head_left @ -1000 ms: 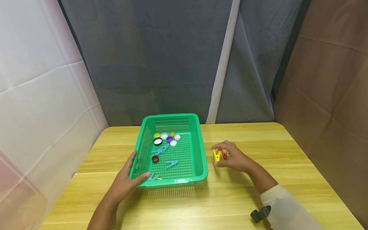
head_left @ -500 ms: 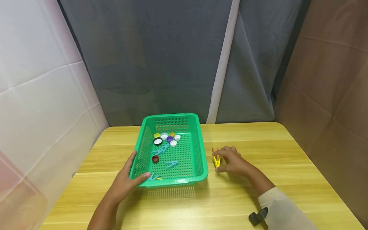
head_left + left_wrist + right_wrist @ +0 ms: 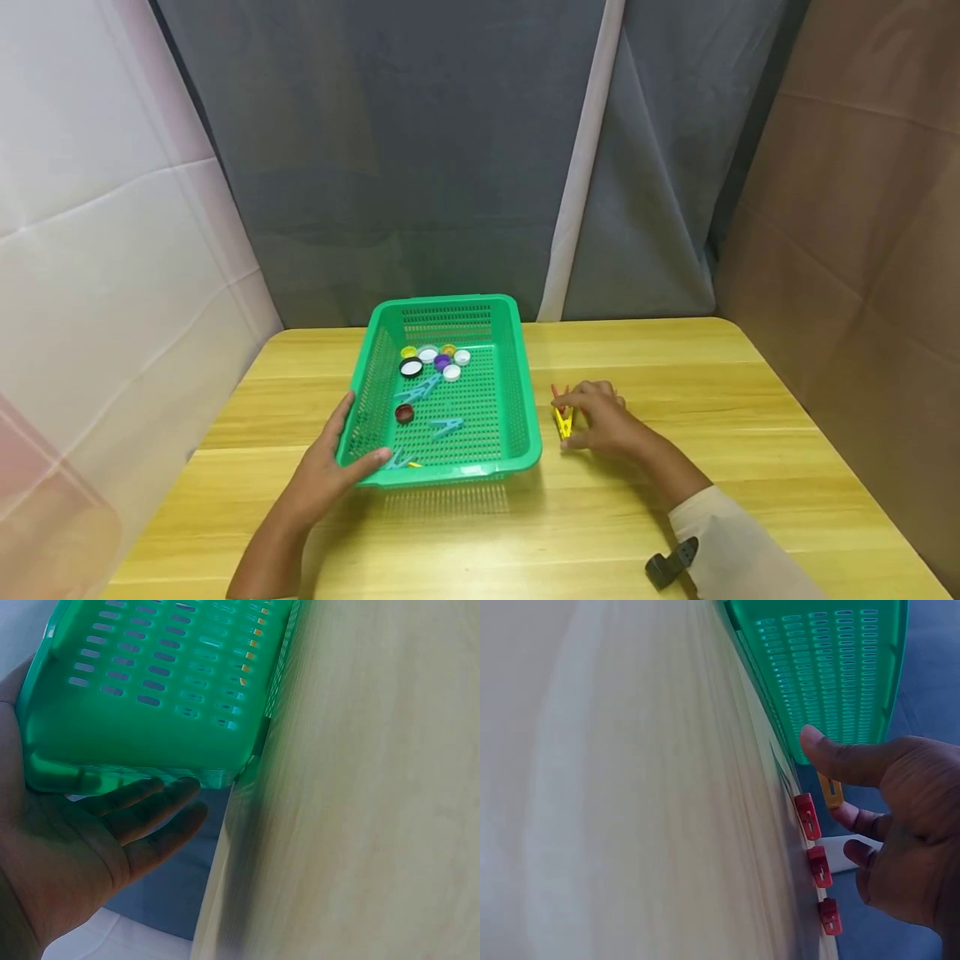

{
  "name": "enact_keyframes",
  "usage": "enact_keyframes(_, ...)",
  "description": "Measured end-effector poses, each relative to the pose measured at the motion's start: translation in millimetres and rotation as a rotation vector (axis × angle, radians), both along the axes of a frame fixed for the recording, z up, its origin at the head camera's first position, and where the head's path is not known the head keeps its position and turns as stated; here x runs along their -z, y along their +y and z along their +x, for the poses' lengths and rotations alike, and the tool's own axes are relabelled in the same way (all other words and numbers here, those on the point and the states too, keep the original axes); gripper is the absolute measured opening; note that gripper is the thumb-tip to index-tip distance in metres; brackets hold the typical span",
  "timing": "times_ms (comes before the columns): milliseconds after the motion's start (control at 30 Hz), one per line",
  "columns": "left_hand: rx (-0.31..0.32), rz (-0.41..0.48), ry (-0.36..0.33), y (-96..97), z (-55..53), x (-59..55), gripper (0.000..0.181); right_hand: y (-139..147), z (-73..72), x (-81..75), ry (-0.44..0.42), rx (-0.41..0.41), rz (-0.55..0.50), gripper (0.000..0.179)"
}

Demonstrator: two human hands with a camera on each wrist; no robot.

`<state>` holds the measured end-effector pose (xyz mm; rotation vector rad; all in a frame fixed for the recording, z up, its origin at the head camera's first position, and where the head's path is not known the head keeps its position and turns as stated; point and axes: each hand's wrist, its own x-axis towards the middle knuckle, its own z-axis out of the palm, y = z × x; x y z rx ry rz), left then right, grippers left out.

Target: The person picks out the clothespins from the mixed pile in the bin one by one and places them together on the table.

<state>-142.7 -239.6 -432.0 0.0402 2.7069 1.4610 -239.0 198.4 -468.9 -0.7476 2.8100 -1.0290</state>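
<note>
My left hand [image 3: 318, 475] holds the near left corner of a green plastic basket [image 3: 531, 408], thumb over the rim and fingers along the outer wall. Inside lie several bottle caps, among them a purple cap [image 3: 442, 362] and a dark red cap [image 3: 404, 413], along with blue clothespins [image 3: 447, 427]. Right of the basket, my right hand [image 3: 607, 421] pinches a yellow clothespin [image 3: 563, 425] between thumb and fingertip, low over the table. Three red clothespins [image 3: 819, 867] stand in a row close by in the right wrist view; in the head view the hand mostly covers them.
The wooden table [image 3: 480, 558] carries everything. A grey curtain [image 3: 420, 167] hangs behind its far edge, with a white cloth [image 3: 112, 208] on the left and a brown cloth [image 3: 847, 225] on the right. A small black device [image 3: 671, 564] sits at the right sleeve.
My right hand has come slightly nearer the front edge and lower with the yellow clothespin, mostly in the first half second. The left hand and basket stay put.
</note>
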Motion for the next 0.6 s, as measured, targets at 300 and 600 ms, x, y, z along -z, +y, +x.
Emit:
enact_keyframes(300,-0.008,0.009,-0.02,-1.1,1.0,0.7,0.112,-1.3,0.1,1.3,0.015,0.003,0.044,0.06)
enact_keyframes(600,0.002,0.008,-0.014,0.1,1.1,-0.6,0.111,-1.9,1.5,0.9,-0.01,0.027,0.034,0.061)
